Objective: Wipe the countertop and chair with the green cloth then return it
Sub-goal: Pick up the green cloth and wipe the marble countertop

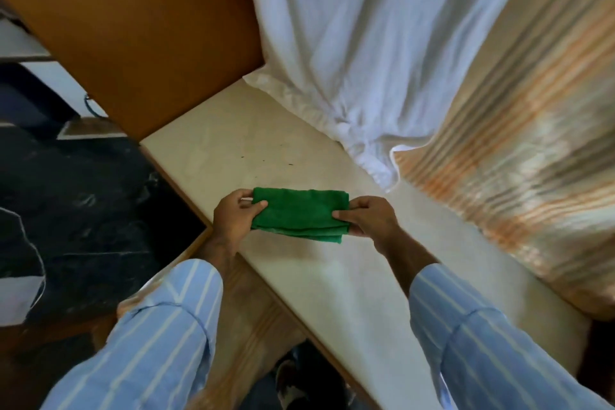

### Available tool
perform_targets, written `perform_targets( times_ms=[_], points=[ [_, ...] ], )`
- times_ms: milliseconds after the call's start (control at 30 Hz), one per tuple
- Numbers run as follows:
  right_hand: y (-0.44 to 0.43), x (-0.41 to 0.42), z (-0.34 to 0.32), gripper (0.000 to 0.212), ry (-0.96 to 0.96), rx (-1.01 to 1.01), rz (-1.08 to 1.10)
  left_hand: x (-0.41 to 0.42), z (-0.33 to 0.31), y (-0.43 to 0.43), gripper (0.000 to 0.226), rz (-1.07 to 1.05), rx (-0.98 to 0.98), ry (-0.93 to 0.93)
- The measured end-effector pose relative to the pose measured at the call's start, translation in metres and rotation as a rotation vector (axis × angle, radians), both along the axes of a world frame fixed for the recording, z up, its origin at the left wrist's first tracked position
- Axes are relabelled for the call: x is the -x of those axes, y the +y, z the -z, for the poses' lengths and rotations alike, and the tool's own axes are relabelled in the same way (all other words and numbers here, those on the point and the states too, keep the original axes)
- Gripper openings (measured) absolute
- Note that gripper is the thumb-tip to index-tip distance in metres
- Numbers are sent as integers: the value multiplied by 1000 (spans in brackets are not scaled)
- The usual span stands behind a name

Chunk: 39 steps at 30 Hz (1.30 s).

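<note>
Both my hands pinch the folded cloth (299,215) by its ends, left hand (233,215), right hand (366,220), keeping it taut above the countertop (332,276) for wiping.

Inventory by count:

- Green cloth (299,215): 1, folded into several layers, between the 2 grips.
- Hands: 2. Left grip (234,215) pinching the cloth's left end; right grip (364,220) pinching its right end.
- Striped blue sleeves: 2, 1 behind each grip, left sleeve (156,336) and right sleeve (492,343).
- Bench (332,293): 1, pale stone, beneath both grips.
- Curtains: 2, beyond the grips. 1 white curtain (366,43); 1 striped orange-and-beige curtain (519,150), past the right grip.
- Wooden panel (133,27): 1, brown, beyond the left grip.
- Dark specks (263,160) on the bench beyond the grips: about 4, too small to identify.
</note>
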State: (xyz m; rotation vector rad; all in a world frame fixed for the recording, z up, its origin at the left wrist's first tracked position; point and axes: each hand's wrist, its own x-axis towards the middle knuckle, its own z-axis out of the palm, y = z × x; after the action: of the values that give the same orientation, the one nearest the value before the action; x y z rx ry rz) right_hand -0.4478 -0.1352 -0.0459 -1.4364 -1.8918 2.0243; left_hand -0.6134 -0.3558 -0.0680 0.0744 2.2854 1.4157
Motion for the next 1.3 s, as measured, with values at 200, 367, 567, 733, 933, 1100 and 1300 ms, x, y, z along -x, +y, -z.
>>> perform_targets(
  times_ms=[200,367,567,733,933,1100,1300],
  points=[
    [-41,77,64,26,-56,-79,-91,83,48,-26,32,10,163,129],
    [-46,117,94,31,-134,-302,-226,112,71,-22,40,81,297,287],
    [4,119,117,55,-243,-1085,-466,56,85,10,68,270,485,593],
    [47,112,134,72,-236,-1224,-700,30,105,31,95,331,775,498],
    [53,115,137,70,-246,-1267,-728,143,110,65,89,438,793,532],
    [52,113,139,68,-251,-1296,-726,216,116,94,87,479,864,531],
    [51,113,137,67,-235,-1310,-711,113,119,47,83,545,820,648]
  ],
)
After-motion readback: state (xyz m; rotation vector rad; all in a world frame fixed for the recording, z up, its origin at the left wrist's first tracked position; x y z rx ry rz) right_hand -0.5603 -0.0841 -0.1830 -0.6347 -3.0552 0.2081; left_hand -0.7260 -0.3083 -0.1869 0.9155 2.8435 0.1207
